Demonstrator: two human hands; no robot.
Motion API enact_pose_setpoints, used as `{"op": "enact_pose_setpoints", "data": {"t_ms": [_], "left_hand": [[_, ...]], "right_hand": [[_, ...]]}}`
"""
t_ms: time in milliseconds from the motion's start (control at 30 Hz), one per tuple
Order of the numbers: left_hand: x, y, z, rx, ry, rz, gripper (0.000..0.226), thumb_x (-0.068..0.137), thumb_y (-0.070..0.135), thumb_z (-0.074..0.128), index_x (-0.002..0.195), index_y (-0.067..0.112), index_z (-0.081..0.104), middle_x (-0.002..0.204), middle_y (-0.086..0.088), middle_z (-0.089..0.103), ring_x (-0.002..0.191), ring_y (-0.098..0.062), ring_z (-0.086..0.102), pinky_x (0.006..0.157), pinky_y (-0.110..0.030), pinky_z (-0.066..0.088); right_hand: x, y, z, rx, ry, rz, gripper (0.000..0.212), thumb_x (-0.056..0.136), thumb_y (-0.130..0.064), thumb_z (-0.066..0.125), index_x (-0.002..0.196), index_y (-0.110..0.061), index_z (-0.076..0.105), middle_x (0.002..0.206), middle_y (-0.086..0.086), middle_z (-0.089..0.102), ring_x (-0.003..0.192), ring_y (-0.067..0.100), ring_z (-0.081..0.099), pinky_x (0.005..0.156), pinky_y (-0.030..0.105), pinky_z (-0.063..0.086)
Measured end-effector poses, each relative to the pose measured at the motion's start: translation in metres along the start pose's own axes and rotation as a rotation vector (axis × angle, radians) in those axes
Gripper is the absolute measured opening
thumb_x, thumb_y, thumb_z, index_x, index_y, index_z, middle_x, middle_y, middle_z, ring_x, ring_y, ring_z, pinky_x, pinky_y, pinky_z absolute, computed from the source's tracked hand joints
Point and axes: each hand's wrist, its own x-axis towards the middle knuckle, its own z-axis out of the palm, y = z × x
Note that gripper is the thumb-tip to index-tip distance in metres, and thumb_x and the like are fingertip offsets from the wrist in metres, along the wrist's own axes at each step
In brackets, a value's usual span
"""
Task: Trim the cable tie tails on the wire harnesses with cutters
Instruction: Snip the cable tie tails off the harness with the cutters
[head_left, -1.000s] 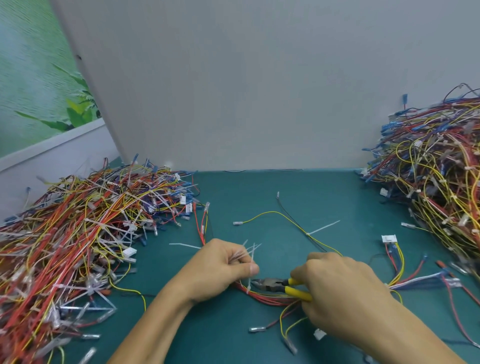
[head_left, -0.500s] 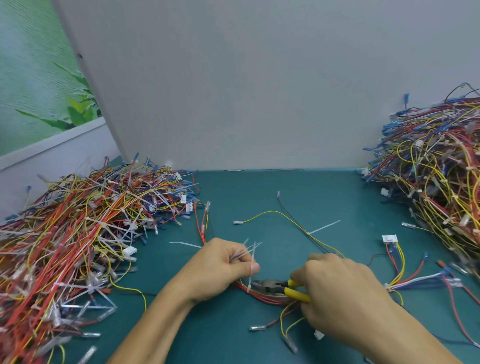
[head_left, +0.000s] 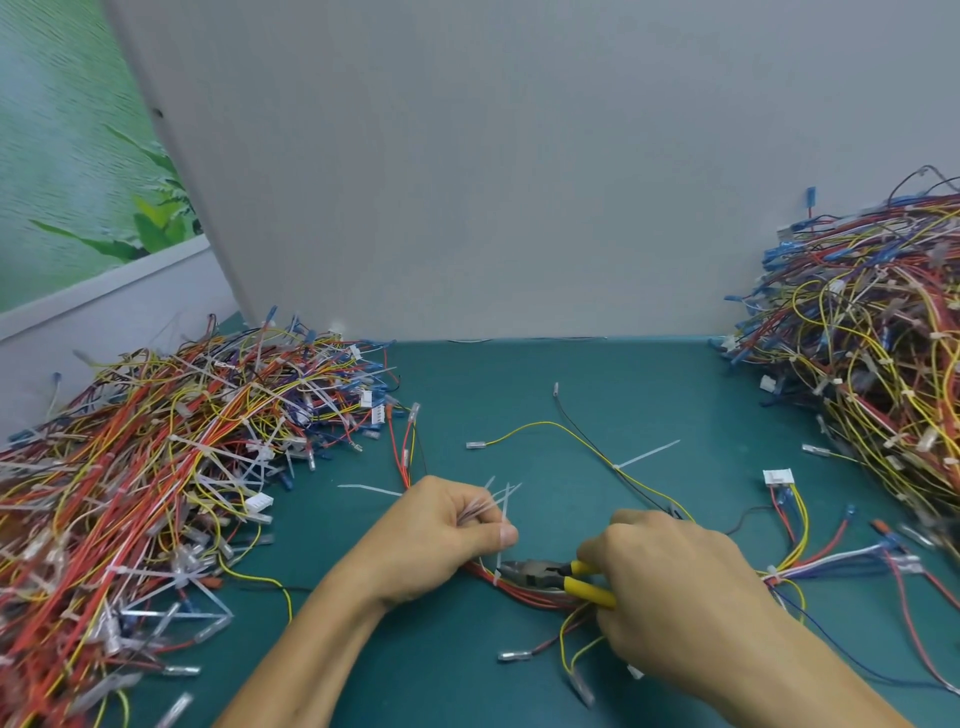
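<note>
— Where is the harness that's being trimmed?
— Lower centre of the frame, flat on the green mat (head_left: 519, 389). The harness (head_left: 524, 596) is a bundle of red wires with yellow strands, and a white cable tie (head_left: 497, 571) is cinched round it.
— And the cutters?
— The cutters (head_left: 540, 574) have yellow handles and a dark head. They lie along the bundle, nose pointing frame-left, tips at that tie. The right hand (head_left: 670, 587) has its fingers curled round the handles. The jaws look almost together, but I cannot tell if they bite the tie.
— The other hand?
— The left hand (head_left: 441, 535) is just left of the nose, thumb and fingers pinching a sheaf of tie tails (head_left: 498, 496) that fan upward.
— What's around?
— The left pile (head_left: 156, 467) of harnesses, bristling with long tails, fills the left edge. The right pile (head_left: 872, 364) fills the right edge. A white connector (head_left: 777, 476) sits right of centre. The right hand hides the harness's middle stretch.
</note>
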Motion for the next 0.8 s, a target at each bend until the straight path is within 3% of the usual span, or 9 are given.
{"op": "enact_pose_setpoints", "data": {"t_ms": [167,300,433,700,800], "left_hand": [[-0.0001,-0.001,0.0001,0.002,0.005,-0.002,0.027,0.074,0.035,0.067,0.067,0.01,0.063,0.046,0.012,0.035,0.048,-0.005,0.027,0.047,-0.018,0.023],[-0.0002,0.0001,0.0005,0.01,0.01,-0.007,0.022,0.073,0.037,0.067,0.063,0.018,0.062,0.046,0.012,0.034,0.048,-0.005,0.027,0.047,-0.016,0.023],[-0.0004,0.0,0.0002,0.005,0.008,-0.008,0.021,0.076,0.033,0.069,0.062,0.02,0.061,0.048,0.011,0.034,0.049,-0.007,0.027,0.048,-0.019,0.023],[-0.0012,0.0014,0.0004,0.017,0.005,-0.018,0.024,0.079,0.029,0.069,0.059,0.021,0.058,0.045,0.012,0.034,0.046,-0.004,0.026,0.048,-0.017,0.023],[-0.0009,0.0021,0.0008,0.03,0.005,-0.028,0.026,0.083,0.026,0.07,0.06,0.02,0.058,0.046,0.011,0.034,0.047,-0.005,0.027,0.048,-0.018,0.023]], "right_hand": [[0.0003,-0.0021,0.0012,0.002,-0.014,0.003,0.021,0.086,-0.032,0.047,0.103,-0.025,0.058,0.089,-0.004,0.039,0.098,0.026,0.058,0.062,0.03,0.031],[-0.0002,-0.0039,0.0002,-0.018,-0.031,0.0,0.02,0.087,-0.031,0.047,0.103,-0.025,0.058,0.088,-0.002,0.039,0.095,0.028,0.058,0.062,0.03,0.031],[-0.0002,-0.0076,-0.0008,-0.035,-0.051,0.0,0.014,0.086,-0.027,0.047,0.096,-0.024,0.057,0.086,-0.002,0.038,0.083,0.031,0.049,0.061,0.031,0.03],[-0.0012,-0.0098,-0.0009,-0.04,-0.083,-0.01,0.001,0.087,-0.026,0.047,0.086,-0.026,0.047,0.086,0.001,0.039,0.095,0.031,0.059,0.061,0.032,0.03],[-0.0013,-0.0103,0.0001,-0.046,-0.088,-0.018,0.005,0.087,-0.025,0.047,0.084,-0.027,0.043,0.085,0.001,0.037,0.096,0.031,0.059,0.059,0.033,0.028]]}}
